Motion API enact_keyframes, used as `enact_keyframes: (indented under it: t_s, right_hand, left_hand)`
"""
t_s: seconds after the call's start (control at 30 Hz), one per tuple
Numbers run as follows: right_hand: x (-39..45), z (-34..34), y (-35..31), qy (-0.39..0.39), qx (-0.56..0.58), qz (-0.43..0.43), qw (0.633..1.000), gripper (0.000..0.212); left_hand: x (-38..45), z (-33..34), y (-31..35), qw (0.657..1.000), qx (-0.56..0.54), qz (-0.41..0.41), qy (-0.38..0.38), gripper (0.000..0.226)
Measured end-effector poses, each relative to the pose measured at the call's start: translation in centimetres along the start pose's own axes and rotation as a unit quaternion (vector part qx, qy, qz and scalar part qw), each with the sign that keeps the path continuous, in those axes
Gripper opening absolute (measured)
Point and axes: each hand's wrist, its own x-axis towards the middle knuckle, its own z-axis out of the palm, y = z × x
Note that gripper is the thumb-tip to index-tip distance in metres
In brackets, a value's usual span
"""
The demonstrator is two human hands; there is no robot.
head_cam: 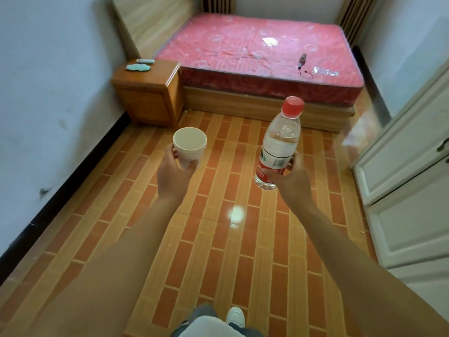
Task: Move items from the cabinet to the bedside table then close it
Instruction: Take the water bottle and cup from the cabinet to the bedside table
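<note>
- Head view: the bedside table (pixel 148 79) stands ahead and to the left, well apart from both hands, next to the bed (pixel 262 57).
- The left hand (pixel 173 173) is nearer to it. Its fingers curl round a white cup (pixel 190 148) that stands upright.
- The right hand (pixel 292 177) grips a water bottle (pixel 279 144) low down, on its label. The bottle's long side points up, leaning a little right.
- The white cabinet (pixel 408 181) is on the right.

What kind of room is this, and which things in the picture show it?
It looks like a small bedroom. A bed with a bare red mattress stands against the far wall, a wooden bedside table sits beside it, and a white cabinet is on the right.
</note>
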Motion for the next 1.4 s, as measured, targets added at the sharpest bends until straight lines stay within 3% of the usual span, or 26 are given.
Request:
enact_keyframes:
  t_s: [0.4,0.87,1.13,1.4]
  right_hand:
    - [9.5,1.7,1.5,-0.005,-0.018,-0.006,1.000,0.062]
    - [29.4,7.9,0.7,0.024,-0.028,0.006,0.999,0.061]
    - [39.9,9.6,3.0,0.042,-0.030,0.013,0.999,0.062]
    - [54.5,9.2,4.6,0.007,-0.057,-0.005,0.998,0.065]
  left_hand:
    - [9.0,5.5,-0.5,1.000,-0.001,-0.003,-0.008,0.062]
    - [30.9,13.5,0.3,0.998,-0.025,0.014,-0.051,0.059]
    - [39.3,19.1,-0.3,0.999,-0.025,0.002,-0.041,0.059]
    - [50.0,26.8,0.6,1.000,-0.019,-0.011,-0.011,0.062]
